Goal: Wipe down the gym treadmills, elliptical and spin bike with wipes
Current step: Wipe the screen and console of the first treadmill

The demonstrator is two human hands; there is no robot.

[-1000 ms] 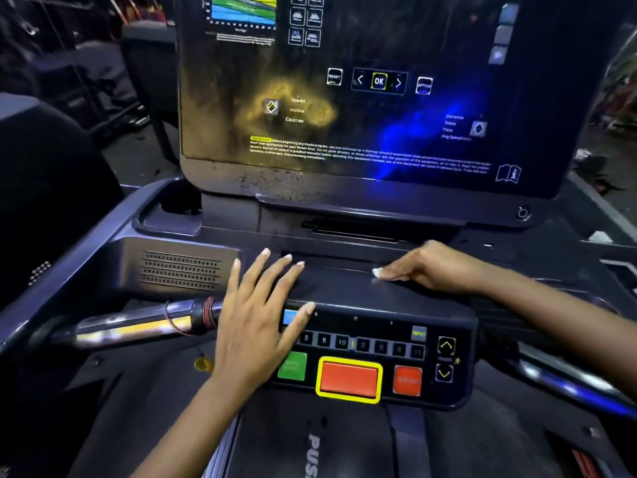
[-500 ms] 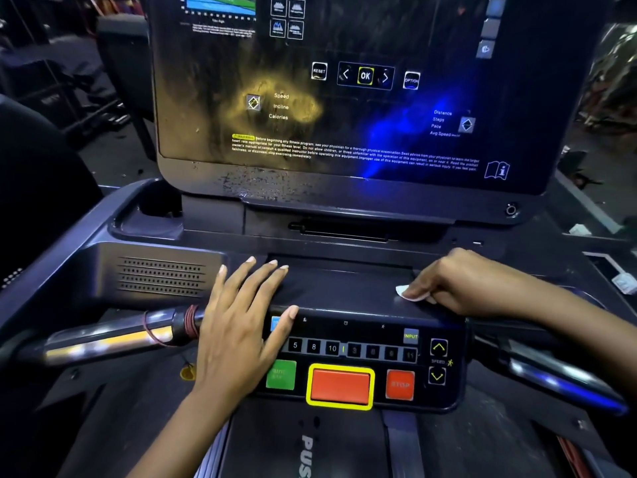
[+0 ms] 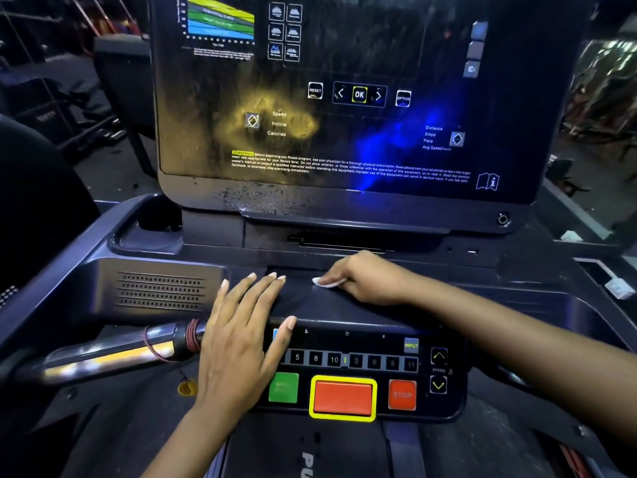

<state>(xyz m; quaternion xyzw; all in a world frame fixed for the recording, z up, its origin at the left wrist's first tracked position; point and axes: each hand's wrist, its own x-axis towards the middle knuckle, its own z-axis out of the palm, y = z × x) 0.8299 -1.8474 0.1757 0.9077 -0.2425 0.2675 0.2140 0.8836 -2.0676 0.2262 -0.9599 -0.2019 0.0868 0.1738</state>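
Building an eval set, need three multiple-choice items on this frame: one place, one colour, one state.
1. Where is the wipe?
A) in a bin
B) on the ledge, under the right hand
C) on a bench

2. What colour frames the big red button?
A) blue
B) white
C) yellow

3. How is the left hand?
A) flat on the ledge, fingers straight
B) clenched in a fist
C) holding a bottle

Answers:
1 B, a white corner shows from under the right hand's fingers on the ledge.
2 C, a yellow border runs round it.
3 A, its fingers lie spread and straight, holding nothing.
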